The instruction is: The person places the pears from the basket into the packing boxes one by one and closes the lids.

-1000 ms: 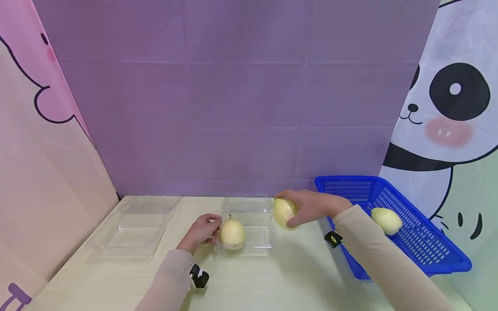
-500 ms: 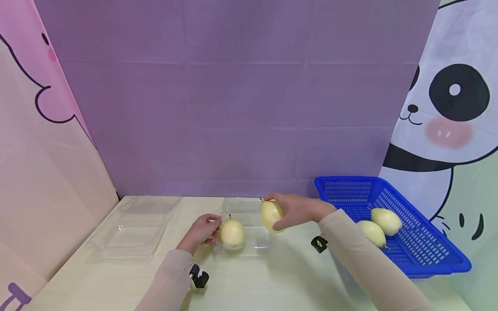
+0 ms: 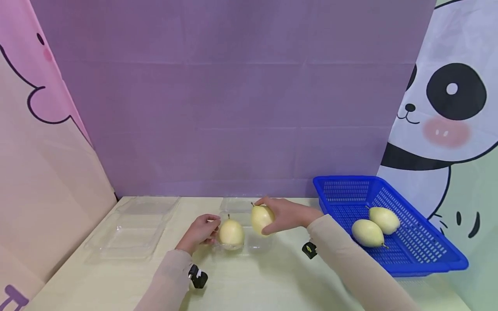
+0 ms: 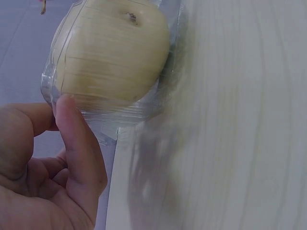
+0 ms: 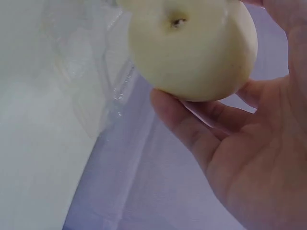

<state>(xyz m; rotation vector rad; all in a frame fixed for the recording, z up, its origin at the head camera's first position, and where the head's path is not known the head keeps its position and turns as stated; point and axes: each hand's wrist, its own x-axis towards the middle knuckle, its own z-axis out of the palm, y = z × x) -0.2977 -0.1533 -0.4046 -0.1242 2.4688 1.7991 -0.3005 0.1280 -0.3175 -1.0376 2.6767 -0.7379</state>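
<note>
In the head view my left hand (image 3: pixel 201 232) is beside a clear plastic clamshell box (image 3: pixel 258 245), thumb and fingertip pinching its left edge. A pale yellow pear (image 3: pixel 231 235) stands stem-up in the left part of that box. In the left wrist view the same pear (image 4: pixel 112 57) shows through the clear wall. My right hand (image 3: pixel 289 214) grips a second pear (image 3: pixel 261 219) over the right part of the box, its stem pointing up and left. The right wrist view shows the underside of this held pear (image 5: pixel 192 57), with fingers and thumb around it.
A blue plastic basket (image 3: pixel 432 242) stands on the right, with two pears (image 3: pixel 367 233) lying in it. Another open clear clamshell box (image 3: pixel 130 233) lies at the left of the pale table (image 3: pixel 233 285). A purple cloth backdrop (image 3: pixel 245 108) rises behind the table.
My right hand has carried its pear leftward, away from the basket and over the box. The arm now uncovers the second pear in the basket. The left hand has stayed in place.
</note>
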